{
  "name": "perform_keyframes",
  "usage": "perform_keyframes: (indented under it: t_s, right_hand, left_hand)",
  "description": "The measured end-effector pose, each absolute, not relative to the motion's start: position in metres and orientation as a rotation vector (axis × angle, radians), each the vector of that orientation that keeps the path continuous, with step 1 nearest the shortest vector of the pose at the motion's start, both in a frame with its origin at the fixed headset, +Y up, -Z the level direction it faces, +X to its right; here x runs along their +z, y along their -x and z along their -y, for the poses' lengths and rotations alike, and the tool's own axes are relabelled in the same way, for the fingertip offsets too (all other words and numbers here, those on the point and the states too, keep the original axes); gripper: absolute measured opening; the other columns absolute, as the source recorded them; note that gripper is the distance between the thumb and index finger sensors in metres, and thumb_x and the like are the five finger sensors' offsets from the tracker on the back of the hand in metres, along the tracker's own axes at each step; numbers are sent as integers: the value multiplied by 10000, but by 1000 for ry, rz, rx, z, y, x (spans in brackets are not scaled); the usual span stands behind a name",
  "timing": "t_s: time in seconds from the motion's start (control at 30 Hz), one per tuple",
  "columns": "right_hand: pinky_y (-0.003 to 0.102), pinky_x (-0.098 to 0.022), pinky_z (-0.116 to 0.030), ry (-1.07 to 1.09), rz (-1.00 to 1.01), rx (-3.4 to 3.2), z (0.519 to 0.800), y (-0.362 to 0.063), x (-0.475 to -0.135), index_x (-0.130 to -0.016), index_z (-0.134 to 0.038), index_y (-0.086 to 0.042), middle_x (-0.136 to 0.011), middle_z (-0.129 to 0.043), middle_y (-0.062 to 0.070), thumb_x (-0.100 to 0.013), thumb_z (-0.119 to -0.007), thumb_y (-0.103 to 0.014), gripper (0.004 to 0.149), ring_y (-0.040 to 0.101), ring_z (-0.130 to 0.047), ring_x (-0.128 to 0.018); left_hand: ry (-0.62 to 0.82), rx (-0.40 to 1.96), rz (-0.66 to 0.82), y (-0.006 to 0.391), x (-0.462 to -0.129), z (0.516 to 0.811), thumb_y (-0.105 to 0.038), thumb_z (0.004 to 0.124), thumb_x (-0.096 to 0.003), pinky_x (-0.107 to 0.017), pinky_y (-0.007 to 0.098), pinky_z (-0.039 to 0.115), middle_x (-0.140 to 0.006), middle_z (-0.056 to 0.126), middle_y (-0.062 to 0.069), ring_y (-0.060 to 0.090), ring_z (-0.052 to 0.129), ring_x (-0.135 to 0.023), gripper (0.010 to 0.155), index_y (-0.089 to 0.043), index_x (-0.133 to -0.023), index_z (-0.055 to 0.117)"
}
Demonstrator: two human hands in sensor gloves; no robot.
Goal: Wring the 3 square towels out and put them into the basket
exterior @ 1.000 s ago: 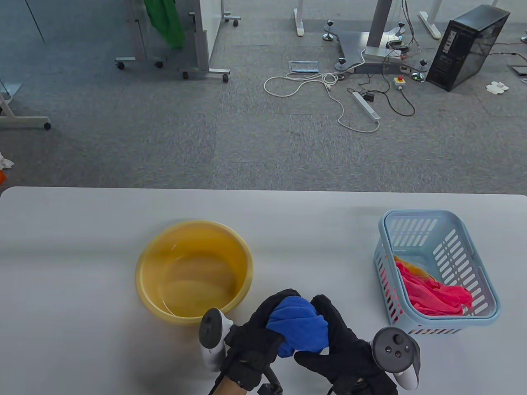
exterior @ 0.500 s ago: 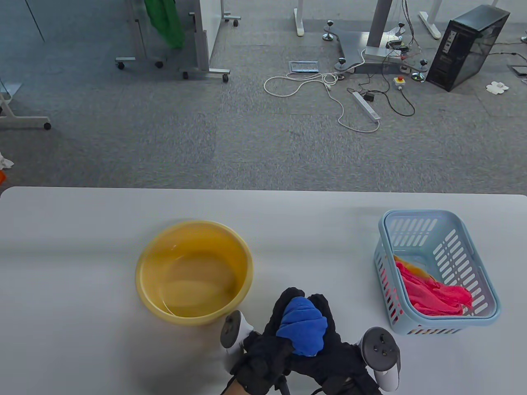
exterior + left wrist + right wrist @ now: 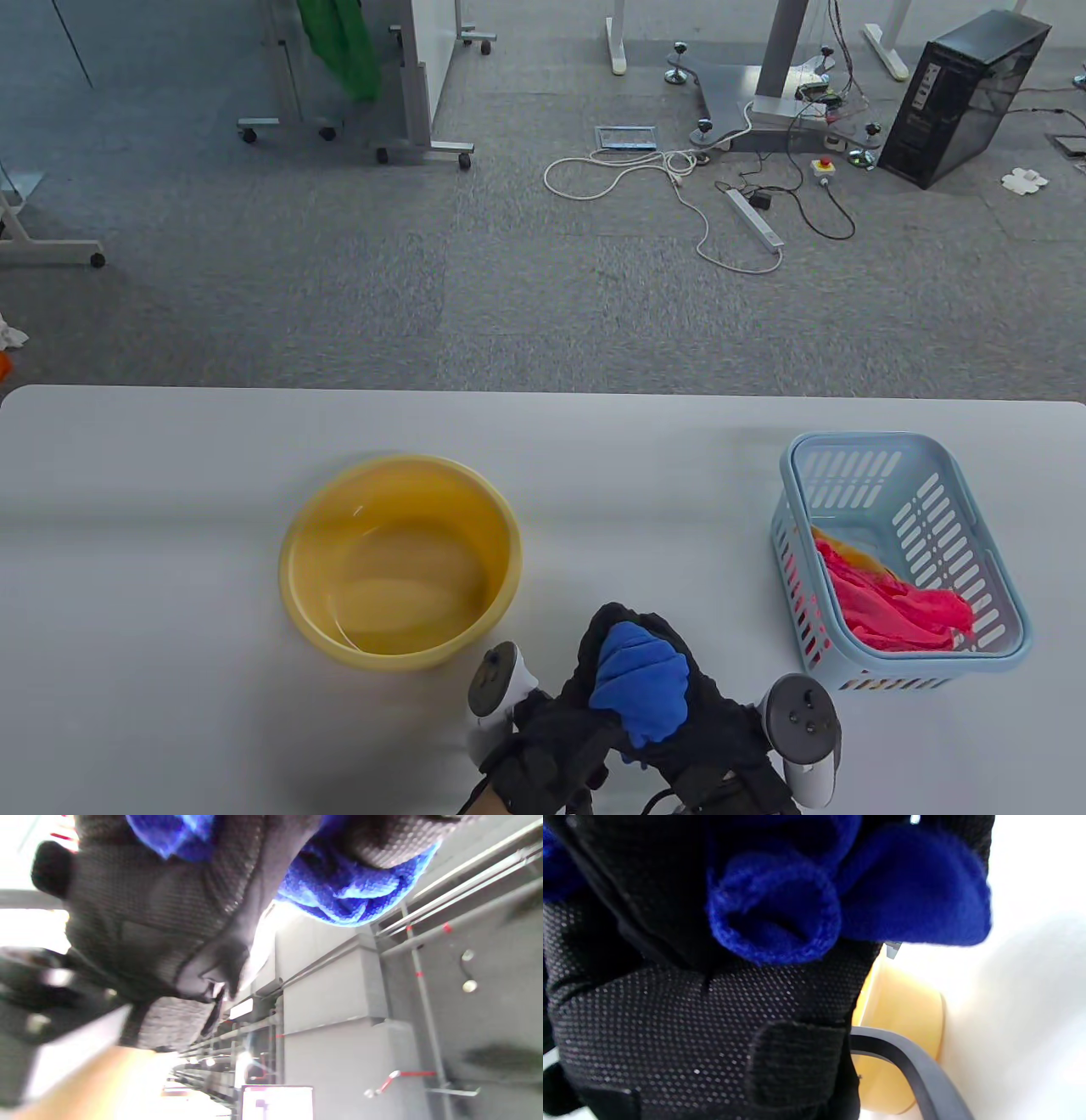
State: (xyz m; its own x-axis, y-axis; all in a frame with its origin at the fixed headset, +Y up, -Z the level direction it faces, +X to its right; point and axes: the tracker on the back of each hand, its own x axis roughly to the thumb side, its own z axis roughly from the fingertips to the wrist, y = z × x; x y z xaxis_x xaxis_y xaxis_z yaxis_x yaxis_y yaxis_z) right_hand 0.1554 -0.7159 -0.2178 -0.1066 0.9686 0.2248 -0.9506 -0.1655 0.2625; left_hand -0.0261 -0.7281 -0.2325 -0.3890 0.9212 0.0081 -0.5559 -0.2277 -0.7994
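A bunched blue towel (image 3: 640, 686) is squeezed between both gloved hands above the table's front edge, between bowl and basket. My left hand (image 3: 567, 722) grips its left side and my right hand (image 3: 708, 722) grips its right side, fingers curled over the cloth. The blue towel (image 3: 335, 887) bulges out under the left glove in the left wrist view, and folds of the blue towel (image 3: 814, 895) hang over the right palm in the right wrist view. The light blue basket (image 3: 1001, 594) at the right holds a crumpled pink towel (image 3: 891, 607) with an orange towel (image 3: 853, 553) partly under it.
A yellow bowl (image 3: 297, 543) with water in it stands left of the hands; its outer wall (image 3: 899, 1018) shows in the right wrist view. Beyond the table's far edge lie grey carpet, cables and a computer case.
Both hands have shifted right and slightly toward me with the blue towel, closing tighter so the bundle looks smaller and more upright.
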Motion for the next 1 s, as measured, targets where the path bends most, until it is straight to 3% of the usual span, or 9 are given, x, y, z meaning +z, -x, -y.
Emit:
perform_keyframes:
  t_s: [0.3, 0.4, 0.43, 0.57, 0.87, 1.0]
  right_hand:
    - [636, -597, -796, -289, 84, 1715, 714, -167, -217, -986, -610, -129, -1097, -553, 242, -375, -1104, -275, 799, 529, -814, -850]
    - [528, -545, -878, -206, 151, 1737, 712, -177, -216, -997, -590, -149, -1015, -670, 193, -384, -1098, -266, 804, 447, -918, -745]
    - [481, -512, -907, -177, 167, 1724, 712, -181, -215, -1004, -578, -161, -986, -692, 175, -387, -1095, -261, 812, 404, -949, -698]
    - [311, -376, -946, -68, 210, 1739, 710, -194, -213, -1036, -538, -179, -965, -696, 163, -400, -1088, -256, 844, 330, -978, -610]
    - [257, -303, -916, -158, 339, 2041, 698, -179, -208, -1045, -535, -185, -950, -712, 156, -399, -1088, -255, 854, 300, -982, -526]
    - [259, -303, -913, -220, 457, 2208, 690, -171, -203, -1045, -539, -192, -948, -716, 153, -398, -1089, -256, 851, 299, -980, -519]
  left_hand:
    - [495, 1737, 794, 31, -233, 723, -466, 713, -611, -794, 601, 296, -1199, 36, 63, 328, 105, -1141, 824, -392, -1153, 97]
    - [476, 1734, 775, 36, -236, 722, -489, 712, -616, -769, 632, 361, -1208, 97, 102, 361, 201, -1145, 810, -390, -1164, 125]
    - [478, 1741, 763, 39, -236, 722, -520, 703, -624, -754, 670, 319, -1213, 96, 113, 383, 181, -1143, 795, -434, -1165, 126]
    - [376, 1809, 589, 57, -241, 726, -585, 669, -630, -743, 674, 344, -1213, 172, 143, 437, 231, -1126, 785, -434, -1161, 111]
    - [402, 1812, 544, 65, -243, 725, -600, 658, -637, -735, 670, 379, -1204, 175, 158, 453, 253, -1115, 797, -390, -1166, 99]
    - [455, 1827, 507, 64, -242, 725, -621, 670, -631, -711, 660, 474, -1194, 183, 180, 477, 358, -1095, 824, -366, -1163, 94]
